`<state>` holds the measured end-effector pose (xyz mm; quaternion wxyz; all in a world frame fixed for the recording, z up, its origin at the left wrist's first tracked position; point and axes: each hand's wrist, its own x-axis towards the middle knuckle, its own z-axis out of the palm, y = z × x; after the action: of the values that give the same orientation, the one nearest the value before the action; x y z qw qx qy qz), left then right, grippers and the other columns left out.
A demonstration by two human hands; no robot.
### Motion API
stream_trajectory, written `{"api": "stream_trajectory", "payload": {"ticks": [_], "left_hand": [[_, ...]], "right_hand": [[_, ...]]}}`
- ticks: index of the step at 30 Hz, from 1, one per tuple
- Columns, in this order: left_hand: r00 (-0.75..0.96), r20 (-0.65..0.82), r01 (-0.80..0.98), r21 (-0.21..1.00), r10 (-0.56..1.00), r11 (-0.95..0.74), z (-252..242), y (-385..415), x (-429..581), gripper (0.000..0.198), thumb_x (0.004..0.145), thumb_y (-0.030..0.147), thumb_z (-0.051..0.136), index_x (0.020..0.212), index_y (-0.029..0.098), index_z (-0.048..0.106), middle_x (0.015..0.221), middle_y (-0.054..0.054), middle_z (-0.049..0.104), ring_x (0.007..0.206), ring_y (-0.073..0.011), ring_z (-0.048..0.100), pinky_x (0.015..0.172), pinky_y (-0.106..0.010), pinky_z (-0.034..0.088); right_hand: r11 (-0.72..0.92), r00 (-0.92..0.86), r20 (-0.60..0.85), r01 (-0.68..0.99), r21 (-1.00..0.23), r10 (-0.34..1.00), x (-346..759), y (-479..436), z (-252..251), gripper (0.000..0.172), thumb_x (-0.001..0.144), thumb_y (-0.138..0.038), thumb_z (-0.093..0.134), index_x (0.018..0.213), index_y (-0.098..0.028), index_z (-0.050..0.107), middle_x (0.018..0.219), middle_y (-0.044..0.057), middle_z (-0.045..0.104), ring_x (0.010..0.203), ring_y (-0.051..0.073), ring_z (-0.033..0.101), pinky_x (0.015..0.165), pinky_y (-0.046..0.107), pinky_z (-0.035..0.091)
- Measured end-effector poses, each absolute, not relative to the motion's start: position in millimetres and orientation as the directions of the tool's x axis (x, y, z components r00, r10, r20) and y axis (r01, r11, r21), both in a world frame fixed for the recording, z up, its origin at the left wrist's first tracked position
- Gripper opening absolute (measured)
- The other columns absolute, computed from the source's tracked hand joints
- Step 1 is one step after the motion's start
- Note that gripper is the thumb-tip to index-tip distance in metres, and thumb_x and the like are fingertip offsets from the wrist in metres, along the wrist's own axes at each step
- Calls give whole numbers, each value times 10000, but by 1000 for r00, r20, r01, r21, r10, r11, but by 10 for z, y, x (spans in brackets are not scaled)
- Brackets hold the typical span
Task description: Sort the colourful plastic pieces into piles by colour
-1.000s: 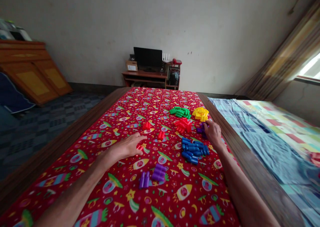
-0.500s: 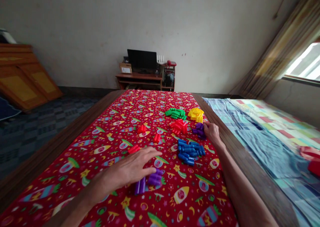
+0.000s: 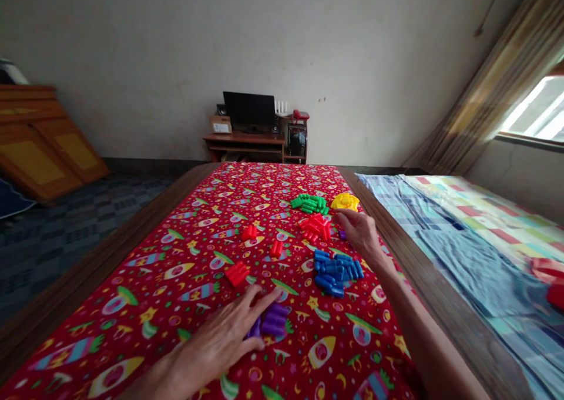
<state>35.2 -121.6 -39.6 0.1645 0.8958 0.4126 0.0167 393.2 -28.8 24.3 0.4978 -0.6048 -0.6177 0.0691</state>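
My left hand [image 3: 229, 326] is low over the cloth with fingers and thumb apart, partly covering one purple plastic block [image 3: 254, 329]. Just right of it lies another purple block [image 3: 275, 320]. My right hand [image 3: 359, 231] reaches over a purple pile [image 3: 342, 235], hiding most of it; its fingers stretch left beside the yellow blocks [image 3: 345, 201] and its fingertips look free. Near that hand are piles of red blocks [image 3: 315, 227] and blue blocks [image 3: 335, 272]. Ahead of my left hand lies a ridged red block [image 3: 237, 274].
Green blocks [image 3: 309, 203] lie beyond the red pile. Two more red pieces, one at left [image 3: 249, 232] and one nearer the middle [image 3: 277, 248], rest on the rocket-print tablecloth [image 3: 176, 294]. A bed [image 3: 449, 229] adjoins the right side; a desk with a monitor [image 3: 249, 112] stands ahead.
My left hand has come down and back towards me, over a purple block, uncovering the near red block. My right hand has shifted left, across the purple pile.
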Motion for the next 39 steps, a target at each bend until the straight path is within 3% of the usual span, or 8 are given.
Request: {"api": "stream_trajectory", "payload": {"ticks": [6,9,14,20,26,31,36,39], "left_hand": [[684,290,643,194,669,-741,-709,-1147,661,497,926,466,530,1391,308,457,1404,-102,531,1249,-293,542,953,-402,511],[620,276,663,316,734,-679,-637,-967,845,359,893,359,587,1223,221,565,1206,-103,631,1097,-268,620,874,-377,539],[522,228,606,580,822,-545,-513,-620,1024,245,821,182,565,1066,179,572,1024,-67,645,945,-219,651,819,-341,541],[424,276,518,707,863,-481,-675,-490,936,407,681,172,686,1075,193,589,1098,-81,666,1045,-268,635,925,-416,515],[462,279,514,689,842,-510,-606,-507,865,513,717,180,633,1222,216,545,1212,-79,636,1117,-264,604,978,-439,490],[497,350,505,627,794,-593,-662,-525,855,546,743,84,465,1275,193,529,1272,-106,589,1197,-241,559,1020,-408,469],[459,337,512,656,822,-554,-663,-516,848,469,824,212,520,1292,198,531,1280,-111,619,1162,-249,600,972,-388,508],[454,296,514,684,841,-518,-607,-530,848,461,849,307,553,1299,213,525,1188,-83,679,1072,-238,650,892,-361,550]], "right_hand": [[629,-563,297,603,-490,771,3083,-874,390,182,886,-156,515,833,-152,689,619,-3,635,526,81,515,521,193,353],[699,-677,227,584,-413,700,2850,-1035,297,169,863,-95,524,959,-155,650,831,48,683,709,123,600,595,208,412],[682,-626,272,679,-270,731,2795,-929,-11,440,828,-34,488,1254,-144,495,1195,161,602,1042,222,583,763,309,514],[689,-650,230,695,-208,725,2813,-832,-280,614,802,-17,505,1388,-123,360,1211,169,599,1042,236,584,808,336,522],[681,-615,299,690,-245,730,2985,-752,-35,312,866,-39,478,1145,-154,558,960,81,665,863,175,602,739,267,477],[479,-343,475,855,-200,810,3616,-496,204,260,946,-135,391,1146,-155,557,1007,122,655,938,210,593,844,348,474],[43,-36,332,999,-13,943,4207,-367,152,256,954,-185,385,1104,-133,586,1089,178,639,1000,262,598,846,374,470],[6,-12,205,1000,29,979,4391,-366,103,220,954,-208,412,1048,-152,603,1040,152,658,953,239,624,780,319,472]]}}
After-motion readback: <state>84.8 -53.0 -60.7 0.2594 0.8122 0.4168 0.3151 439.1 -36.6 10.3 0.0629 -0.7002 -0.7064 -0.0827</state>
